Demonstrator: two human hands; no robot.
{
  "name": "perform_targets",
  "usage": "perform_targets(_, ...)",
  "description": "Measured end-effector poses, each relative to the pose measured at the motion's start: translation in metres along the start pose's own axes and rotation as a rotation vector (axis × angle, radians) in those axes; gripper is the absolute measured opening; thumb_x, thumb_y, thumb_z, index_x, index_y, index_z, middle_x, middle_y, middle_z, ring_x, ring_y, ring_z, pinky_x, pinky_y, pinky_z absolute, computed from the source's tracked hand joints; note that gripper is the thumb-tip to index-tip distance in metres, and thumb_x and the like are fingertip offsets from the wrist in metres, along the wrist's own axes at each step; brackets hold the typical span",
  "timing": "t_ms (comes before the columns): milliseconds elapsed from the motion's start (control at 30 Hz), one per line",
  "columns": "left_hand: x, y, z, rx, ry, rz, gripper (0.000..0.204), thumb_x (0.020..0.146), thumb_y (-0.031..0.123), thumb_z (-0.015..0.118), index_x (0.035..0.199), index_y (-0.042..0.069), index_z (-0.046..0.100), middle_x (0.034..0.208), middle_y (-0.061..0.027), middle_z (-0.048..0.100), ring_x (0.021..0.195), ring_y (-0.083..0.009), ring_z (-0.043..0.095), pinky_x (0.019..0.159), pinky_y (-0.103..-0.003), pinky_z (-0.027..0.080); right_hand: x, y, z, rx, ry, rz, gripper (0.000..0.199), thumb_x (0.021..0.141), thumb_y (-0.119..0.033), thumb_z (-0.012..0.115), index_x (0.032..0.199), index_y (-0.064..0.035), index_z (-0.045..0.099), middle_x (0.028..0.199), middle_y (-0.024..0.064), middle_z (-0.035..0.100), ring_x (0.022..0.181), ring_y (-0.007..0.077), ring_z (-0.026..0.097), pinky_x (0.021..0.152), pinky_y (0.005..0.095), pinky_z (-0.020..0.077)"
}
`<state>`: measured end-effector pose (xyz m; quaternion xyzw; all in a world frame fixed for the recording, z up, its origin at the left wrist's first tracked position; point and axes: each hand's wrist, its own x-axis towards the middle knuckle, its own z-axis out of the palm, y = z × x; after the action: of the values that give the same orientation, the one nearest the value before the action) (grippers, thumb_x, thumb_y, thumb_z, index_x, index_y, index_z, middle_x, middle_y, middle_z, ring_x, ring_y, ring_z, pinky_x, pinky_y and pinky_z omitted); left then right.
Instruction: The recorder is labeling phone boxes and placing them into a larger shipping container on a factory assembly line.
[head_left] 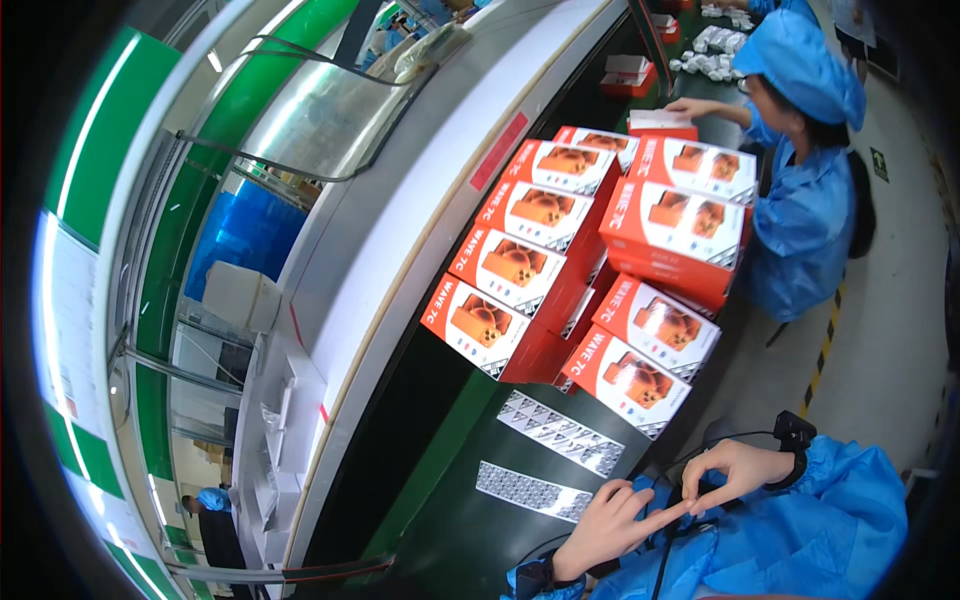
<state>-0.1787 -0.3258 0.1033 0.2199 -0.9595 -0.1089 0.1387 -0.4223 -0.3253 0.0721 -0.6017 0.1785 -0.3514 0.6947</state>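
My left hand (607, 527) is near the lower edge, one finger stretched toward my right hand and the others loosely bent and apart. My right hand (738, 470) bends over from the right, its thumb and forefinger pinched together at the tip of that finger. Whatever lies in the pinch, if anything, is too small to make out. Just beyond my left hand lies a silvery strip of small round stickers (532, 490). A second strip, with dark triangular marks (562, 432), lies farther up on the dark green table (430, 520).
Beyond the strips stand stacked orange-and-white product boxes (640, 375) in rows. A co-worker in blue (800, 200) sits at the far right, one hand at an open box (660, 122). White wrapped pieces (712, 60) lie farther off. A white ledge (400, 240) runs along the left.
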Motion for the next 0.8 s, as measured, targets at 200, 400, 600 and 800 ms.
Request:
perform_targets(200, 0.056, 0.061, -0.049, -0.111, 0.088, 0.039, 0.035, 0.076, 0.015, 0.067, 0.107, 0.032, 0.064, 0.087, -0.0022, 0.049, 0.082, -0.0187, 0.049, 0.082, -0.034, 0.044, -0.036, -0.097, -0.006, -0.064, -0.061, 0.022, 0.015, 0.078, -0.009, 0.07, 0.09, -0.0035, 0.062, 0.087, 0.0038, 0.067, 0.08, 0.0133, 0.063, 0.073, 0.0247, 0.0478)
perform_targets(400, 0.09, 0.087, -0.065, -0.07, 0.086, 0.086, 0.044, 0.077, 0.013, 0.063, 0.113, 0.037, 0.061, 0.086, -0.0013, 0.05, 0.08, -0.0161, 0.049, 0.084, -0.034, 0.045, -0.058, -0.126, -0.021, 0.205, -0.197, 0.154, 0.012, 0.082, -0.009, 0.066, 0.09, -0.002, 0.06, 0.09, 0.0047, 0.064, 0.088, 0.0114, 0.058, 0.08, 0.0253, 0.0449)
perform_targets(600, 0.11, 0.08, -0.082, 0.101, -0.01, 0.146, 0.055, 0.073, 0.01, 0.057, 0.119, 0.04, 0.057, 0.087, -0.0005, 0.05, 0.081, -0.0142, 0.049, 0.084, -0.032, 0.045, -0.041, -0.109, -0.047, 0.472, -0.482, 0.334, 0.009, 0.083, -0.007, 0.065, 0.085, -0.0028, 0.057, 0.088, 0.0025, 0.058, 0.086, 0.0095, 0.056, 0.078, 0.0234, 0.044)
perform_targets(800, 0.122, 0.054, -0.082, 0.079, 0.026, 0.183, 0.058, 0.074, 0.012, 0.053, 0.127, 0.035, 0.051, 0.084, -0.0021, 0.045, 0.079, -0.0179, 0.047, 0.083, -0.029, 0.042, -0.01, -0.106, -0.076, 0.473, -0.705, 0.493, 0.007, 0.085, -0.006, 0.062, 0.087, -0.002, 0.057, 0.088, 0.0023, 0.058, 0.083, 0.0074, 0.054, 0.076, 0.0213, 0.0432)
